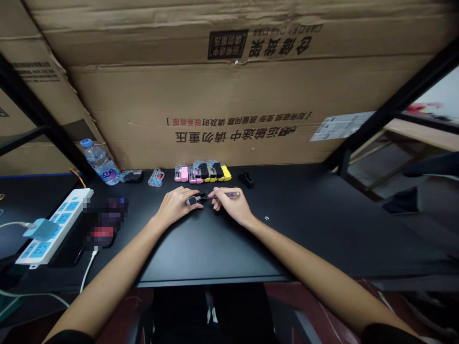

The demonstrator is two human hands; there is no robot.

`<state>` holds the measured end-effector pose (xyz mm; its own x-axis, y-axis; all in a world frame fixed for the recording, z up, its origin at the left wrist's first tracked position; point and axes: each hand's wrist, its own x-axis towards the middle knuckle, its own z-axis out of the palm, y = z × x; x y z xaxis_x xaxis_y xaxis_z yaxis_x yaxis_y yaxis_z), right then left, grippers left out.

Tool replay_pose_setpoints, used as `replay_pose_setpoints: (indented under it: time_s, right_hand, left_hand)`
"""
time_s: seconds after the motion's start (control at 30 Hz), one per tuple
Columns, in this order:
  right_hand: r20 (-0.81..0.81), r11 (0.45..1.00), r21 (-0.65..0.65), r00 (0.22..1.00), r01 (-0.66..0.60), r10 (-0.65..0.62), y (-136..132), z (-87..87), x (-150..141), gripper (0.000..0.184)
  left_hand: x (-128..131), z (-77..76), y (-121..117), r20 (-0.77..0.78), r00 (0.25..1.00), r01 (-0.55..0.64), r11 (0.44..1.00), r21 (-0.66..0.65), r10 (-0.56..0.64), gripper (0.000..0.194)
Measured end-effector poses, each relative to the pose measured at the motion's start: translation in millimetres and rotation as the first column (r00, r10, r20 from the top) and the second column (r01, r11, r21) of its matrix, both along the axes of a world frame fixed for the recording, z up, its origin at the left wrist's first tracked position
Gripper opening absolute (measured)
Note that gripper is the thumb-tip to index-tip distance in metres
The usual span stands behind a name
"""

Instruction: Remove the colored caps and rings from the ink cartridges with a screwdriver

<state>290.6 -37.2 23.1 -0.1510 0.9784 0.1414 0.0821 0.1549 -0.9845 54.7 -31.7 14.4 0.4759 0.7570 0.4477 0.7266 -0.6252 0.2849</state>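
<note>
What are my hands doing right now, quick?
Left hand: closed, holding a small black-and-grey object.
Right hand: closed, pinching a slim purple pen-like tool.

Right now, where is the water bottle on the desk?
In the head view, the water bottle sits at the black desk's back edge, toward the left, beside a small clear case.

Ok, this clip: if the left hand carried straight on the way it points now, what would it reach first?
The left hand would probably reach the clear case with a black top, in the row of small cases at the back of the black desk. Depth is hard to judge from this view.
</note>
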Motion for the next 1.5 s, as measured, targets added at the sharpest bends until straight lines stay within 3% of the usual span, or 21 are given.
replay_pose_setpoints:
  time_s: [0.2, 0.37, 0.57, 0.77, 0.97, 1.13, 1.23, 1.33, 1.5]
  right_hand:
    - [0.076, 1.000, -0.014, 0.997, 0.004, -0.003, 6.9, 9.3, 11.7, 0.046]
    - [0.208, 0.995, 0.036, 0.974, -0.097, 0.088, 3.1, 13.2, 9.2, 0.043]
    - [0.275, 0.980, 0.034, 0.945, -0.196, 0.179, 0.2, 5.1, 1.5, 0.042]
    - [0.341, 0.997, 0.056, 0.939, -0.062, 0.039, 17.9, -6.5, 20.7, 0.043]
    - [0.383, 0.992, 0.092, 0.917, 0.086, -0.115, 28.3, 1.6, 39.8, 0.038]
    - [0.249, 0.982, 0.121, 0.953, 0.145, -0.172, 25.0, 13.9, 41.5, 0.050]
    - [0.174, 0.968, 0.229, 0.974, 0.104, -0.146, 21.2, 19.0, 37.6, 0.050]
    - [0.203, 0.934, 0.356, 0.974, 0.023, -0.101, 13.3, 23.6, 29.7, 0.038]
    - [0.368, 0.877, 0.430, 0.929, -0.213, 0.045, -1.6, 24.4, 15.5, 0.021]
  left_hand:
    - [-4.9, 4.4, 2.1, 0.017, 1.000, -0.007, 0.996, -0.094, 0.009, 0.044]
    - [-7.4, 14.2, 1.1, 0.212, 0.967, -0.100, 0.974, -0.203, 0.144, 0.034]
    - [-13.2, 17.8, 5.0, 0.386, 0.873, -0.189, 0.937, -0.293, 0.297, 0.041]
    - [-12.7, 12.6, 8.3, 0.426, 0.852, -0.177, 0.932, -0.317, 0.306, 0.038]
    - [-11.2, 13.5, 6.9, 0.465, 0.855, -0.086, 0.948, -0.306, 0.228, 0.037]
    - [-9.6, 11.3, 6.3, 0.527, 0.828, 0.012, 0.936, -0.352, 0.188, 0.053]
    - [-5.8, 10.3, 3.6, 0.576, 0.797, 0.139, 0.871, -0.470, 0.183, 0.064]
    - [-0.5, 10.6, -0.9, 0.615, 0.774, 0.276, 0.797, -0.537, 0.147, 0.072]
    - [6.7, 15.5, -6.9, 0.622, 0.775, 0.321, 0.781, -0.535, 0.108, 0.062]
